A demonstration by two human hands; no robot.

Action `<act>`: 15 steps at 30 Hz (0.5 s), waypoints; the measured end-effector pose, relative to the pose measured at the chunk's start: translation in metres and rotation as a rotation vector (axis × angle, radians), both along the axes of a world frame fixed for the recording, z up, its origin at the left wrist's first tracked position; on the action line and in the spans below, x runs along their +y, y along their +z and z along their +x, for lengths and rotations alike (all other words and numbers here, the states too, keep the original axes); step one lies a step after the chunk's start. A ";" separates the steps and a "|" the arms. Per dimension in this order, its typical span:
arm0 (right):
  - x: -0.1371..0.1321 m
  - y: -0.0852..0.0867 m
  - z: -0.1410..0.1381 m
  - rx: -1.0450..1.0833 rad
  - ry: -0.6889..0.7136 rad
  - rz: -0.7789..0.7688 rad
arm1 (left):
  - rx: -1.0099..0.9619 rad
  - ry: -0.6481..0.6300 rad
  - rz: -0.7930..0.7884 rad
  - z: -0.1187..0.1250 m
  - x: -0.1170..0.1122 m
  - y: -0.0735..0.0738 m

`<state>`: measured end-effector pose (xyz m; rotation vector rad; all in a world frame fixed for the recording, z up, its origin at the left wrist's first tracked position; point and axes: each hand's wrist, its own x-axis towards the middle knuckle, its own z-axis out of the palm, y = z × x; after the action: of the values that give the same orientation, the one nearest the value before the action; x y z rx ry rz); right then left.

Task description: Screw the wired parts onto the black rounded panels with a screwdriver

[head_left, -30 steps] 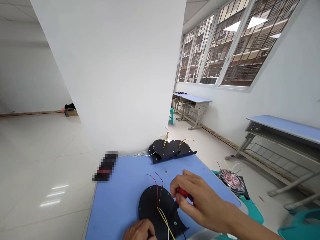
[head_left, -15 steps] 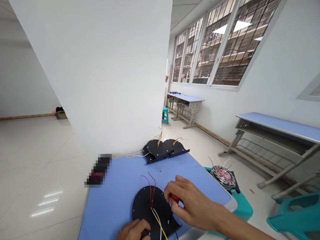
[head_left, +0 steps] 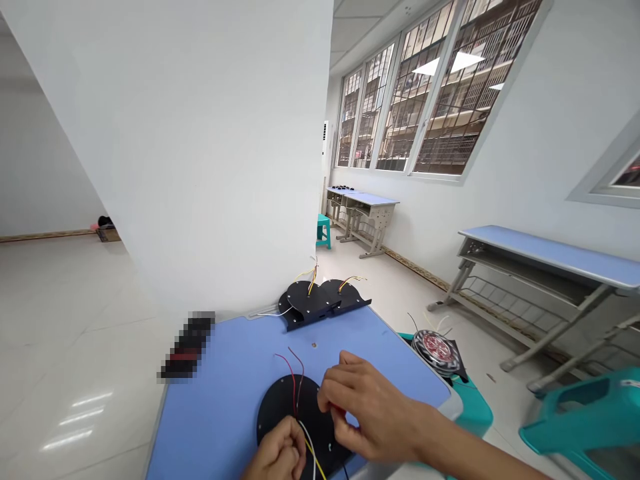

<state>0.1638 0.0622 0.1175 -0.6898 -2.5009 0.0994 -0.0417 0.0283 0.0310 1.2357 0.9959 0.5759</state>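
Note:
A round black plate (head_left: 285, 407) lies at the near edge of the blue desk (head_left: 225, 407), with red, yellow and white wires rising from it. My left hand (head_left: 275, 453) is curled at the plate's lower edge beside the yellow and white wires, and what its fingers grip is hidden. My right hand (head_left: 370, 407) is over the plate's right side, pinching a small red object (head_left: 338, 408) that it mostly covers. Farther along the desk, a pair of joined black plates (head_left: 313, 301) sits at the far edge, with thin wires sticking up.
A small brown bit (head_left: 314, 345) lies on the desk. A pixelated dark object (head_left: 187, 347) stands at the left edge. Beyond the right edge, a round red and silver part (head_left: 435, 351) with wires rests on a teal stool (head_left: 475, 420). Another blue desk (head_left: 550, 247) stands at the right.
My right hand has moved left over the plate and now covers more of the red object. My left hand has risen beside the wires. The whole view has drifted sideways.

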 end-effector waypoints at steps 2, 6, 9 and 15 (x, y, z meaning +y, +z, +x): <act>0.001 0.000 0.000 -0.004 -0.005 0.016 | 0.001 -0.019 -0.093 0.005 0.006 0.002; 0.003 0.001 0.000 -0.005 -0.014 0.009 | 0.277 -0.032 0.089 0.011 0.011 0.006; 0.004 0.002 0.002 -0.001 -0.021 -0.022 | 0.467 -0.128 0.328 0.014 0.009 0.013; 0.004 0.003 0.003 0.010 -0.030 -0.043 | 0.876 -0.281 0.413 0.026 0.007 0.023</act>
<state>0.1666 0.0664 0.1210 -0.7428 -2.4845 0.1452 -0.0153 0.0350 0.0540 2.0385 1.4188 -0.0225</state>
